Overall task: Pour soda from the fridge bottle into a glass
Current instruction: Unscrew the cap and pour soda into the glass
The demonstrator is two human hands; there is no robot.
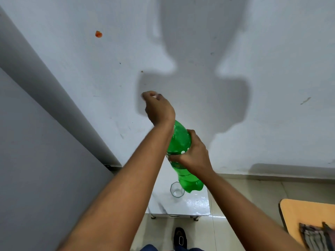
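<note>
The right hand (194, 154) has its fingers clenched round the waist of the smooth green plastic bottle (181, 142), held tilted above the glossy marble-patterned desk (192, 205). The left hand (157, 107), fingers curled at the bottle's hidden top, may pinch something white. A clear faceted glass (177, 189) stands on the desk just below the bottle's base.

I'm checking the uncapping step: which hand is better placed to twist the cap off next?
Left. The left hand is closed over the top of the green bottle, where the cap likely sits. The right hand grips the bottle's middle, steadying it above the glass.
</note>
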